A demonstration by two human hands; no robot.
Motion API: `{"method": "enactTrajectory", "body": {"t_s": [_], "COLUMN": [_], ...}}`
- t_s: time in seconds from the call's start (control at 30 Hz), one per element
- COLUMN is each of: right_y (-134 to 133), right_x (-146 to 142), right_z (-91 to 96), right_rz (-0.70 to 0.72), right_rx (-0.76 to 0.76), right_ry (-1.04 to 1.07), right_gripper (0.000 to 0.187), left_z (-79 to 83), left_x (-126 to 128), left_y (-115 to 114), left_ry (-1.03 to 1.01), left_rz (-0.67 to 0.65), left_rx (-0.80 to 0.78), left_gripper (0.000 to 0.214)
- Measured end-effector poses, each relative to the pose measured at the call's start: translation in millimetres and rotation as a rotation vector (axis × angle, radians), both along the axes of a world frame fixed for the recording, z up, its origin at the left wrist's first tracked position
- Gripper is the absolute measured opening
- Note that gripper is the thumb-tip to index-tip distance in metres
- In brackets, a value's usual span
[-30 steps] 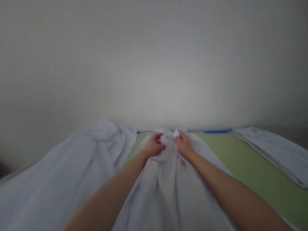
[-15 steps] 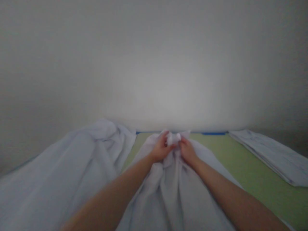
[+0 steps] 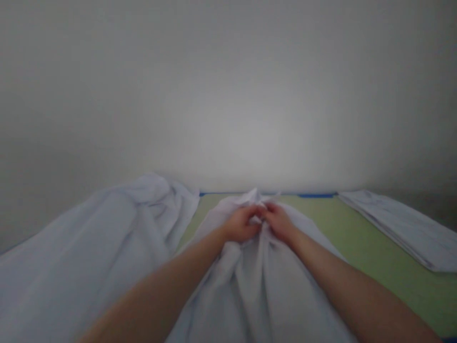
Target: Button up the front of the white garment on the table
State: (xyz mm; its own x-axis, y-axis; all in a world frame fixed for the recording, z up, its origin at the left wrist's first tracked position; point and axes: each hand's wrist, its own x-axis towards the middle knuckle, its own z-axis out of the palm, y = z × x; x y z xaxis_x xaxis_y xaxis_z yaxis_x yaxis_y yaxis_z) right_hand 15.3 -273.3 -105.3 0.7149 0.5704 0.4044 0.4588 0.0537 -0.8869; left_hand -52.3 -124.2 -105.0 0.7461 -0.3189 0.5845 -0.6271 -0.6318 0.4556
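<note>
1. White cloth (image 3: 250, 281) lies bunched down the middle of the green table (image 3: 360, 238), running from the near edge to its far end, where its top is gathered.
2. The left hand (image 3: 241, 225) is closed on that gathered top, fingers curled into the fabric.
3. The right hand (image 3: 282, 224) pinches the same bunch just beside it, so the two hands touch (the picture is blurred, so the finger detail is unclear).
4. A larger heap of white fabric (image 3: 100, 247) fills the left side.
5. A flat folded stack (image 3: 403, 228) sits at the far right, well apart from the hands.
6. A blue strip (image 3: 317, 195) edges the table's far side against the plain wall (image 3: 228, 95).
</note>
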Motion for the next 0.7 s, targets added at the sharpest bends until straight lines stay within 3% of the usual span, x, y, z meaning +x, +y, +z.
{"method": "enactTrajectory", "body": {"t_s": [0.13,0.27,0.33,0.53,0.7], "right_y": [-3,-3,-3,-3,-5], "right_x": [0,-1,-1,0,3], "right_z": [2.6,3.9,4.3,6.0,4.2], "right_rz": [0.068,0.006,-0.025,-0.015,-0.126], "right_rx": [-0.028,-0.046,-0.053,-0.128,-0.14], "right_ry": [-0.036,-0.047,-0.063,-0.158,-0.191], "right_gripper": [0.025,0.028,0.029,0.026,0.031], "left_z": [0.2,-5.7,-8.0,-4.8,-5.1], "left_x": [3,14,19,18,18], "left_y": [2,3,4,0,2], "left_ry": [-0.032,0.097,0.198,0.172,0.119], "left_rz": [-0.038,0.152,0.219,0.223,0.357], "left_rx": [-0.172,-0.607,-0.714,-0.554,-0.498], "left_gripper": [0.016,0.028,0.034,0.033,0.033]}}
